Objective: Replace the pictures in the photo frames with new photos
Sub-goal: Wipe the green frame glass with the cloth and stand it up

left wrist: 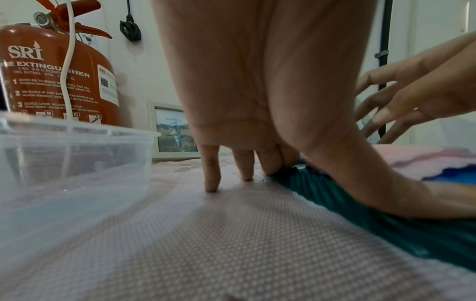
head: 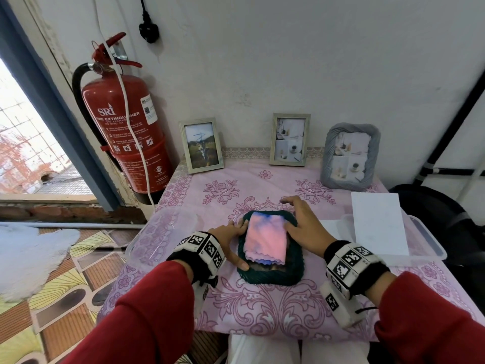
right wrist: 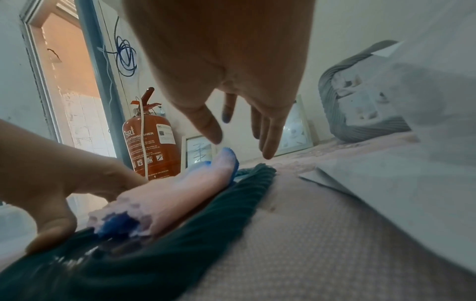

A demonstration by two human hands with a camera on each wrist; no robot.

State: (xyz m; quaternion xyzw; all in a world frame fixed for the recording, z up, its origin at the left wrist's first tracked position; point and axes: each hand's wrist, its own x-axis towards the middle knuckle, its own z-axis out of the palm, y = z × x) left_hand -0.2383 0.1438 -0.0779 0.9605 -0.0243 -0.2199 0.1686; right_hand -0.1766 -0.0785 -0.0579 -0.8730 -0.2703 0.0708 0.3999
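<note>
Left hand (head: 231, 243) steadies green frame (head: 270, 274); pink cloth (head: 265, 240) on top

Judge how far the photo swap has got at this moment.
Nothing clearly finished. In hand: the dark green ribbed frame lies flat, a pink-and-blue cloth on it, left hand steadying its edge, right hand above. The three standing frames still hold pictures; white sheet waits aside.
</note>
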